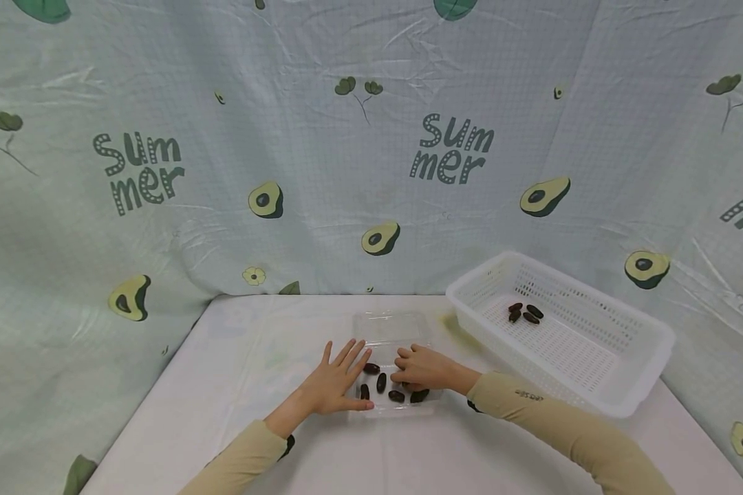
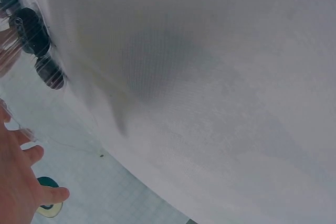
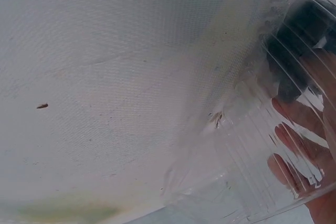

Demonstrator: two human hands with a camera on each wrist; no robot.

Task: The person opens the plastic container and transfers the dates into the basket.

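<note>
A clear plastic box (image 1: 402, 411) with its lid (image 1: 391, 328) folded back lies on the table. Inside are several dark brown dates (image 1: 381, 383), which show through the box wall in both wrist views. My left hand (image 1: 340, 385) rests at the box's left side, fingers spread, thumb along the front edge. Over the right half, my right hand (image 1: 430, 368) reaches in with bent fingers among the dates. Through the clear wall in the right wrist view, its fingers (image 3: 296, 116) appear beside dark dates (image 3: 296, 45); I cannot tell whether they pinch one.
A white perforated plastic basket (image 1: 647, 357) stands at the right, past my right forearm, with several dates (image 1: 530, 317) at its far left end. Behind the white-covered table (image 1: 223, 385) hangs a printed curtain (image 1: 322, 151).
</note>
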